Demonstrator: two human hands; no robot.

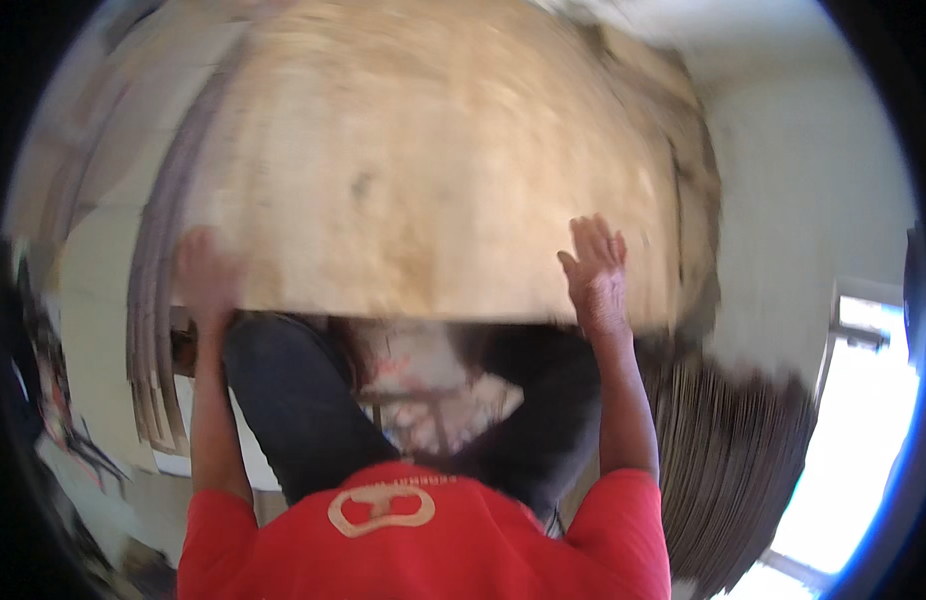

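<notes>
A broad, pale brown board [413, 180] lies in front of me, its near edge just over my knees. Motion blurs it, and I cannot tell whether it is wood or cardboard. At its near right part is my right hand [596, 265], palm down and empty, fingers stretched and thumb apart. My left hand [207, 270] is by the near left part of the board. Blur smears its fingers, so their shape is unclear. Whether either hand presses on the board or hovers over it does not show.
A tall stack of thin brown sheets [728, 460] stands at my right, edges toward me. More layered brown sheets [155, 300] are along the left. A pale wall [803, 190] rises at the right, with a bright opening [863, 430] below. My dark-trousered legs [293, 400] are under the board.
</notes>
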